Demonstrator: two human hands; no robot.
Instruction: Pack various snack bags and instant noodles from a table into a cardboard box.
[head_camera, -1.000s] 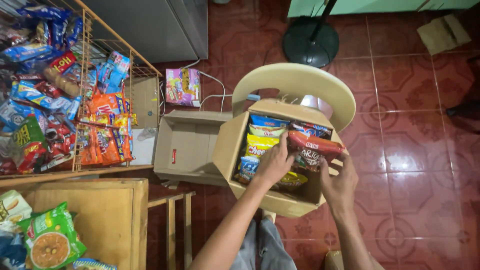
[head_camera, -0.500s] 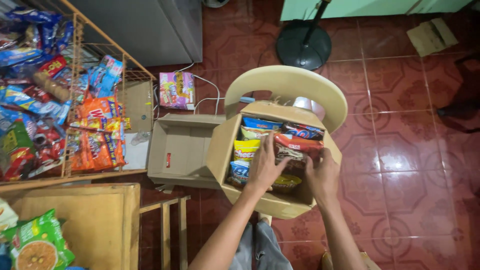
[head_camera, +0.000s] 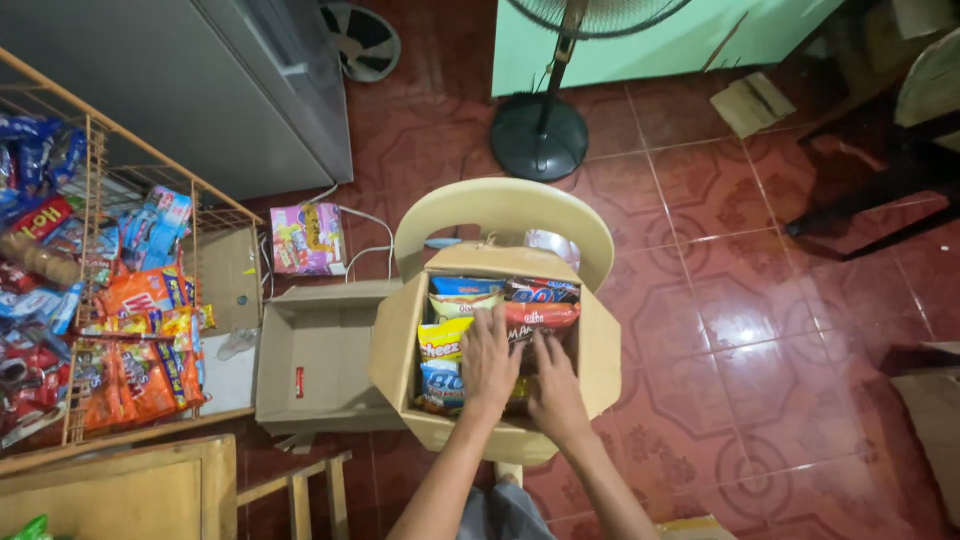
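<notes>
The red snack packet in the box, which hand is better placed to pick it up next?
Probably the right hand. Its fingertips lie just below the red snack packet near the right side of the cardboard box. The left hand rests further left, over the yellow packet.

Both bare forearms rose from the bottom centre of the frame, angling slightly toward each other. The left hand (head_camera: 489, 362) lay palm down, fingers stretched forward and a little spread. The right hand (head_camera: 553, 385) sat just beside it, lower right of it, also palm down, its fingers curled forward and downward. The two hands nearly touched.
</notes>
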